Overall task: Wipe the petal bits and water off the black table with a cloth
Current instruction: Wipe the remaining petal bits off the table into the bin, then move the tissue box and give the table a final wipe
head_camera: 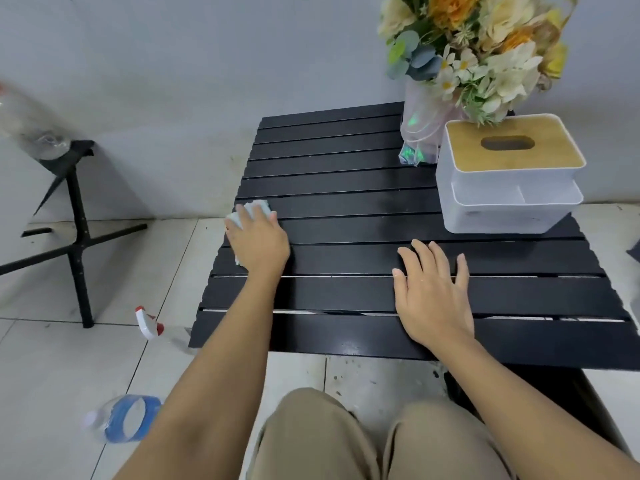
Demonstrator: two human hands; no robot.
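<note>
The black slatted table (346, 202) fills the middle of the head view. At its left edge my left hand (258, 239) presses a white cloth (251, 209) flat against the slats; the cloth shows beyond my fingertips and under my palm. My right hand (433, 292) lies flat on the near slats, fingers straight and spread, holding nothing. A wet sheen shows on the nearest slat. I can make out no petal bits on the tabletop.
A bouquet in a wrapped vase (426, 133) and a white tissue box with a wooden lid (509, 174) stand at the table's far right. On the tiled floor to the left stand a spray bottle (149, 322), a plastic water bottle (128, 417) and a black stand (78, 237).
</note>
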